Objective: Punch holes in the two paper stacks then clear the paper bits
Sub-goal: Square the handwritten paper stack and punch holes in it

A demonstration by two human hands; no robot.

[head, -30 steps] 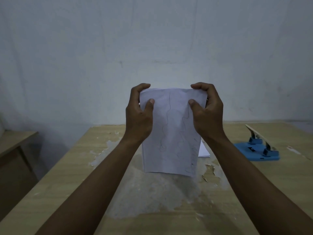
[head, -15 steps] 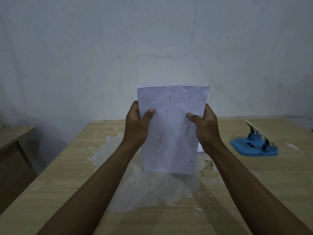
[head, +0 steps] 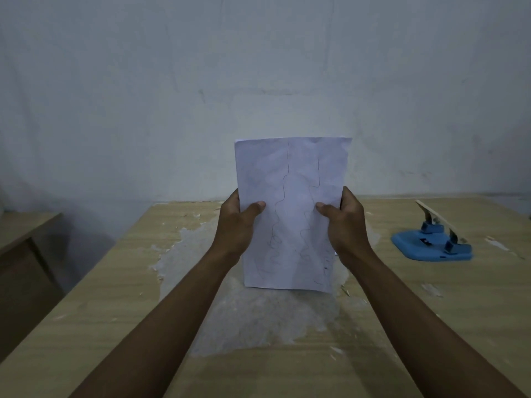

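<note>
A white paper stack (head: 290,179) with wavy pen lines stands upright in front of me, its bottom edge close to the table; whether it touches I cannot tell. My left hand (head: 237,222) grips its left edge and my right hand (head: 343,222) grips its right edge, thumbs on the front sheet. A blue hole punch (head: 431,242) with a pale lever sits on the table to the right, apart from both hands. A small bit of white paper (head: 335,253) shows behind my right wrist; the rest of it is hidden.
The wooden table (head: 100,305) has a large worn whitish patch (head: 258,320) in the middle and flaked spots (head: 431,290) at the right. A lower wooden desk (head: 26,234) stands at the left. A pale wall rises behind the table.
Both hands have slid down the sides of the paper stack, from its top corners to its middle. The stack stays upright.
</note>
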